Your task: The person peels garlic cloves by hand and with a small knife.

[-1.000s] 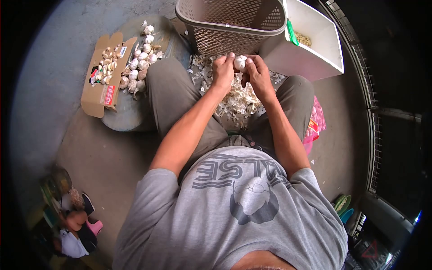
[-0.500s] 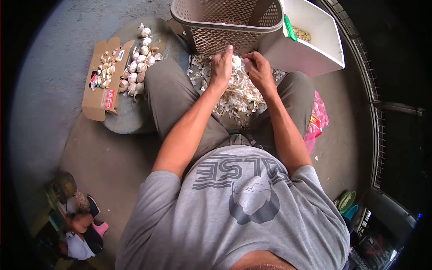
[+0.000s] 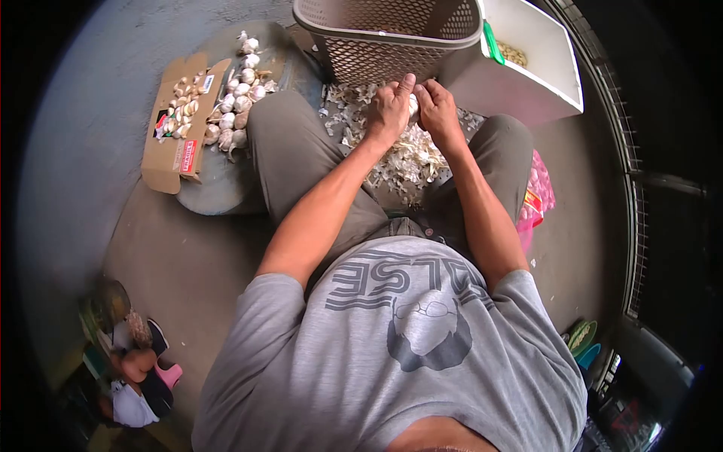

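A white garlic bulb (image 3: 413,107) is held between my two hands, mostly covered by the fingers. My left hand (image 3: 388,114) is closed round it, thumb pointing up. My right hand (image 3: 439,113) pinches at the bulb's right side with bent fingers. Beneath both hands lies a heap of papery garlic skins (image 3: 413,158) between my knees. To the left, several whole garlic bulbs (image 3: 239,98) rest on a round grey surface (image 3: 218,192). Beside them, loose garlic cloves (image 3: 179,109) lie on a flattened cardboard box (image 3: 162,162).
A perforated plastic basket (image 3: 388,56) stands just ahead of my hands. A white bin (image 3: 512,90) with a green-handled tool (image 3: 493,43) on its rim holds pale cloves (image 3: 512,54). A pink net bag (image 3: 538,188) sits by my right leg. A person (image 3: 139,377) is at lower left.
My hands have come closer together, the right one now against the bulb. Both have shifted slightly rightward in view, and the whole scene has shifted a little with the head.
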Action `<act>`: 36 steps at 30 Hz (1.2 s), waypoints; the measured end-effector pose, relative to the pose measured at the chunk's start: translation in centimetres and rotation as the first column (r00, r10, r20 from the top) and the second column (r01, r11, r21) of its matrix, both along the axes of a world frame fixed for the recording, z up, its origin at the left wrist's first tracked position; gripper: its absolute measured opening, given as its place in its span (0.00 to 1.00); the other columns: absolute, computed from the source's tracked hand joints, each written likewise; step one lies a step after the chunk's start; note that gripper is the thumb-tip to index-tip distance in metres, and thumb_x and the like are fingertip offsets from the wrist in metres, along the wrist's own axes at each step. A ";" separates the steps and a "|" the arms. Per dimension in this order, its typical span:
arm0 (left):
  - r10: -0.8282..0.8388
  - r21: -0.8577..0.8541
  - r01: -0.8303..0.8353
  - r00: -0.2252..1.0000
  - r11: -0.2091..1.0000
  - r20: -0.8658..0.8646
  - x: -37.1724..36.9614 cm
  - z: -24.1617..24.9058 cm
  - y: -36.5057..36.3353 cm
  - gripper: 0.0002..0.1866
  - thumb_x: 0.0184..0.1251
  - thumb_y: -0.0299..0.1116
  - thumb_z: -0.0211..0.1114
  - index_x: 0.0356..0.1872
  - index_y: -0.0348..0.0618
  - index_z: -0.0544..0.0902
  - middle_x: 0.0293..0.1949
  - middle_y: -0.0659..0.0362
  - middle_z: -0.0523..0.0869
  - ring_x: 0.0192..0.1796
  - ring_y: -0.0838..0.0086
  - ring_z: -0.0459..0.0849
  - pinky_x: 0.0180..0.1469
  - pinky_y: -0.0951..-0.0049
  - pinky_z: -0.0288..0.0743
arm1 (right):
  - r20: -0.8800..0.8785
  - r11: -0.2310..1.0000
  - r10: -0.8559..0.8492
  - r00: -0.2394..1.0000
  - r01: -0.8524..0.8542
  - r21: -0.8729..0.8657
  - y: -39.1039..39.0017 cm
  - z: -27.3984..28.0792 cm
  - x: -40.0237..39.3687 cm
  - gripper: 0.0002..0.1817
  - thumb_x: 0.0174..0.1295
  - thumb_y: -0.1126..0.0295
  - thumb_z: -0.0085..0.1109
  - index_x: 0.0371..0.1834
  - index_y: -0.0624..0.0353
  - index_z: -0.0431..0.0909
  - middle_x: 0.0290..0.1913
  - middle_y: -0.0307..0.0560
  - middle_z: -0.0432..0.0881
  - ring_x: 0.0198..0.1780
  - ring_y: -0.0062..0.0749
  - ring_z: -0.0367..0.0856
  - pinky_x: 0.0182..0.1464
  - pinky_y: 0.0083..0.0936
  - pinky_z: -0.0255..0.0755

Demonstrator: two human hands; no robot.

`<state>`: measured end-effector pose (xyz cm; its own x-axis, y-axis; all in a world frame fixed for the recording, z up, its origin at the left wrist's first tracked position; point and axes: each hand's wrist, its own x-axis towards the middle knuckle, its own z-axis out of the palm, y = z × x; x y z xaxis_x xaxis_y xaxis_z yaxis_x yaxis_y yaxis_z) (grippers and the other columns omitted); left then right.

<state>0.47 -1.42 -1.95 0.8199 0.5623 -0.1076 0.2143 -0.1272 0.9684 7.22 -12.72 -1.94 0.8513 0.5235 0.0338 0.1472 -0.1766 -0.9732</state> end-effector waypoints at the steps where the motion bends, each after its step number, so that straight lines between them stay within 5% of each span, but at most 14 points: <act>1: -0.010 0.025 0.010 1.000 1.000 -0.005 -0.3 0.5 -0.3 0.40 0.77 0.69 0.48 0.30 0.35 0.83 0.22 0.50 0.83 0.31 0.56 0.85 0.36 0.54 0.75 | -0.211 0.998 -0.001 0.978 0.014 0.057 -0.2 0.1 0.0 0.16 0.79 0.63 0.54 0.31 0.60 0.75 0.22 0.35 0.74 0.20 0.17 0.67 0.21 0.22 0.61; 2: -0.043 -0.003 0.043 0.999 0.999 0.014 -0.6 1.1 -0.4 0.42 0.77 0.71 0.46 0.28 0.35 0.81 0.20 0.52 0.81 0.29 0.59 0.84 0.35 0.54 0.75 | -0.347 0.989 -0.004 0.938 0.056 0.139 -0.4 1.0 -0.4 0.15 0.78 0.64 0.55 0.32 0.60 0.75 0.22 0.33 0.72 0.19 0.15 0.66 0.19 0.21 0.59; 5: 0.017 -0.028 -0.016 0.999 0.999 0.047 0.2 0.2 -0.3 0.43 0.77 0.72 0.44 0.28 0.35 0.79 0.19 0.53 0.79 0.28 0.62 0.83 0.34 0.56 0.74 | -0.339 0.982 -0.077 0.937 0.131 0.139 -0.6 0.6 0.0 0.14 0.78 0.62 0.56 0.36 0.60 0.76 0.20 0.33 0.70 0.17 0.17 0.66 0.19 0.21 0.64; 9: 0.034 -0.045 -0.030 0.995 0.999 0.095 0.2 0.2 0.3 0.42 0.77 0.72 0.42 0.30 0.36 0.78 0.22 0.52 0.80 0.28 0.61 0.83 0.35 0.56 0.76 | -0.036 0.988 0.084 0.996 -0.078 0.135 -0.2 1.4 -0.8 0.14 0.78 0.62 0.57 0.38 0.62 0.77 0.26 0.34 0.75 0.25 0.16 0.72 0.26 0.17 0.68; 13: 0.069 0.036 -0.073 0.992 0.997 0.105 0.6 -1.5 0.4 0.42 0.77 0.72 0.41 0.32 0.37 0.79 0.23 0.49 0.82 0.33 0.51 0.85 0.41 0.52 0.76 | 0.352 0.993 0.089 0.932 -0.057 -0.099 -0.7 3.6 -1.7 0.14 0.72 0.64 0.64 0.41 0.67 0.78 0.31 0.46 0.83 0.31 0.22 0.79 0.34 0.25 0.73; 18: 0.010 -0.052 -0.010 1.000 0.999 -0.008 0.5 -1.3 0.7 0.43 0.77 0.73 0.41 0.30 0.36 0.80 0.24 0.48 0.82 0.34 0.50 0.86 0.42 0.51 0.76 | 0.167 0.997 0.049 0.985 -0.038 -0.067 -0.8 2.6 -1.5 0.08 0.73 0.69 0.62 0.43 0.65 0.80 0.29 0.45 0.81 0.31 0.23 0.76 0.35 0.26 0.72; 21: -0.012 0.019 0.012 1.000 1.000 -0.011 0.5 -1.2 0.3 0.42 0.76 0.72 0.43 0.30 0.36 0.80 0.23 0.48 0.82 0.33 0.51 0.85 0.42 0.51 0.76 | 0.303 0.985 0.026 0.953 0.027 -0.170 -0.9 2.7 -1.0 0.09 0.74 0.69 0.60 0.40 0.66 0.79 0.27 0.48 0.78 0.30 0.25 0.76 0.35 0.27 0.72; 24: 0.017 -0.036 -0.015 0.999 0.999 0.033 0.6 -1.5 0.3 0.42 0.76 0.72 0.44 0.32 0.35 0.81 0.26 0.47 0.83 0.35 0.52 0.85 0.43 0.51 0.75 | 0.245 0.970 0.000 0.970 0.060 -0.235 -1.0 2.4 -0.3 0.09 0.75 0.69 0.59 0.42 0.67 0.77 0.28 0.52 0.79 0.29 0.29 0.76 0.34 0.30 0.73; 29: 0.102 -0.045 -0.101 0.995 0.994 0.016 0.6 -1.2 0.6 0.42 0.78 0.70 0.43 0.34 0.35 0.82 0.30 0.44 0.86 0.38 0.49 0.85 0.45 0.50 0.75 | 0.369 0.993 0.080 0.926 -0.042 -0.109 -0.5 2.8 -1.5 0.10 0.74 0.69 0.59 0.44 0.65 0.73 0.30 0.57 0.83 0.30 0.41 0.82 0.35 0.37 0.74; 32: 0.034 -0.164 -0.030 0.999 0.986 0.022 0.2 -0.8 0.8 0.37 0.79 0.66 0.49 0.26 0.37 0.79 0.23 0.54 0.83 0.26 0.66 0.80 0.32 0.61 0.73 | 0.329 0.976 0.129 0.936 -0.061 -0.209 -0.5 2.9 -1.7 0.09 0.74 0.70 0.58 0.43 0.66 0.73 0.31 0.62 0.83 0.32 0.51 0.84 0.36 0.41 0.74; 34: 0.026 -0.427 0.019 0.995 0.904 0.100 0.2 -1.0 0.8 0.32 0.79 0.61 0.56 0.22 0.42 0.78 0.19 0.64 0.78 0.20 0.80 0.74 0.23 0.72 0.66 | 0.321 0.969 0.132 0.938 -0.055 -0.239 -0.7 3.4 -1.6 0.09 0.73 0.70 0.58 0.43 0.66 0.73 0.30 0.63 0.82 0.32 0.50 0.84 0.36 0.41 0.74; 36: 0.131 -0.468 -0.041 0.978 0.883 0.160 0.8 -1.1 0.3 0.32 0.79 0.60 0.57 0.22 0.43 0.78 0.18 0.66 0.76 0.20 0.80 0.73 0.22 0.72 0.65 | 0.296 0.973 0.078 0.952 -0.008 -0.229 -0.5 3.0 -1.0 0.09 0.73 0.71 0.59 0.43 0.67 0.73 0.31 0.59 0.82 0.32 0.44 0.85 0.36 0.41 0.75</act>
<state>1.32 -1.16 -3.08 0.8008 0.5549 -0.2254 0.0189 0.3527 0.9355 6.18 -13.26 1.02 0.7960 0.5829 0.1632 0.4391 -0.3706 -0.8184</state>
